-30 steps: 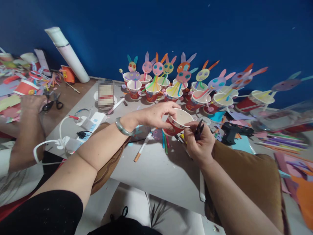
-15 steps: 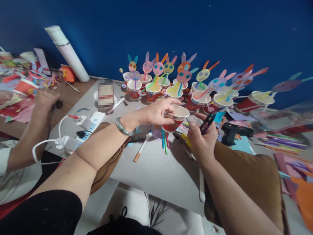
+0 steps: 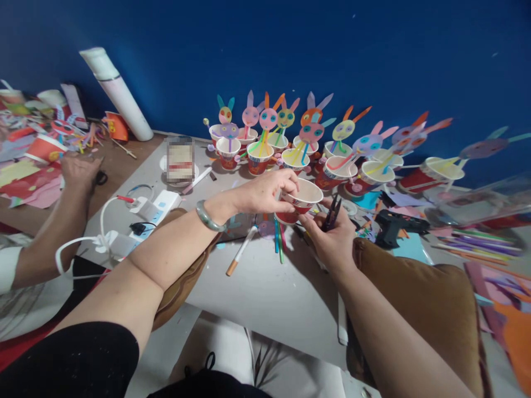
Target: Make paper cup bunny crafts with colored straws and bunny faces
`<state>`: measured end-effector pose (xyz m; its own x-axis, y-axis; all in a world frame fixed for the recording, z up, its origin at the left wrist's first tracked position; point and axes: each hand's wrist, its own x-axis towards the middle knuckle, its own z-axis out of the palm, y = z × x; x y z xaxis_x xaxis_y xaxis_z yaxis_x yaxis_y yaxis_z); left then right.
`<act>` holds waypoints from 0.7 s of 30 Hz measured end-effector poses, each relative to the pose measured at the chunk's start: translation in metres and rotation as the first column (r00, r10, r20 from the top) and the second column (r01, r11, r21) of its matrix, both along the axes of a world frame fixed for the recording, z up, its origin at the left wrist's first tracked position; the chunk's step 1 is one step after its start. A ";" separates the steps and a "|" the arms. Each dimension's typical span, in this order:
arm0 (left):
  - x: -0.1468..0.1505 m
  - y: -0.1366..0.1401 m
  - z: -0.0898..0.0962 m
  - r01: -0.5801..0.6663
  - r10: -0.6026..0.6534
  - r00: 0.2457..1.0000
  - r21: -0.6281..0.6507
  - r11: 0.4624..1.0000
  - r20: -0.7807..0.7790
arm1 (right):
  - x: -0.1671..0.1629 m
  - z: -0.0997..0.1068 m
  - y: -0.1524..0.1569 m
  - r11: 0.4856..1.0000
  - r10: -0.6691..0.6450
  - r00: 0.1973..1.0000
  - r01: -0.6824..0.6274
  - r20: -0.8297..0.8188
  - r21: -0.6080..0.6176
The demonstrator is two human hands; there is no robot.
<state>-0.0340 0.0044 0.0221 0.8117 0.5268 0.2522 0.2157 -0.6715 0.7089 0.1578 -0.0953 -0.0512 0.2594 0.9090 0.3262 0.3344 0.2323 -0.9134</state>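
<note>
A plain blue wall (image 3: 265,44) fills the top of the frame. Near it at upper left is a tall white bottle (image 3: 126,105) with a dark ring below its cap. Left of centre, a white power strip (image 3: 164,206) with plugs lies on the grey table (image 3: 265,293). A brown cushion (image 3: 418,298) sits at lower right, an orange sheet (image 3: 516,337) beyond it.

1. Ahead of you rises a plain deep-blue wall (image 3: 265,50), dotted with small pale specks and greyer toward your left.
2. Before you spreads a smooth pale-grey tabletop (image 3: 257,293).
3. To your left, a brown wood-toned tabletop (image 3: 111,168) adjoins it.
4. Light throws a dark shadow (image 3: 319,296) over the pale-grey tabletop's right part.
</note>
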 end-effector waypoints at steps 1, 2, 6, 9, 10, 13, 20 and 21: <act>0.000 0.000 0.000 0.002 -0.002 1.000 0.004 1.000 0.003 | 0.000 -0.001 0.001 1.000 -0.002 1.000 0.002 0.006 -0.001; 0.000 0.000 0.000 0.004 -0.005 1.000 0.006 1.000 0.006 | 0.000 -0.001 0.001 1.000 0.000 1.000 0.000 0.010 -0.002; 0.001 0.000 -0.002 0.004 -0.004 1.000 -0.010 1.000 0.005 | -0.001 -0.003 0.003 1.000 0.019 1.000 -0.019 -0.016 -0.018; 0.002 0.000 -0.003 0.001 -0.001 1.000 -0.020 1.000 -0.002 | -0.001 -0.005 0.004 0.999 0.033 0.999 -0.034 -0.028 -0.034; 0.003 0.000 -0.003 0.001 -0.001 1.000 -0.020 1.000 -0.006 | -0.001 -0.005 0.004 0.999 0.039 0.999 -0.040 -0.024 -0.033; 0.004 0.000 -0.004 0.004 -0.005 1.000 -0.012 1.000 -0.026 | -0.001 -0.006 0.004 0.999 0.051 0.999 -0.051 -0.001 -0.013; 0.005 0.001 -0.006 0.056 -0.061 0.997 -0.088 0.995 -0.056 | -0.003 -0.002 0.003 0.997 0.074 0.995 -0.075 0.070 0.021; 0.004 0.001 -0.006 0.062 -0.068 0.996 -0.104 0.993 -0.050 | -0.003 -0.002 0.003 0.997 0.076 0.995 -0.077 0.070 0.018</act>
<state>-0.0297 0.0049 0.0161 0.8560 0.4933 0.1549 0.2136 -0.6102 0.7629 0.1544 -0.0924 -0.0529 0.1655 0.9180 0.3603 0.3775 0.2785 -0.8831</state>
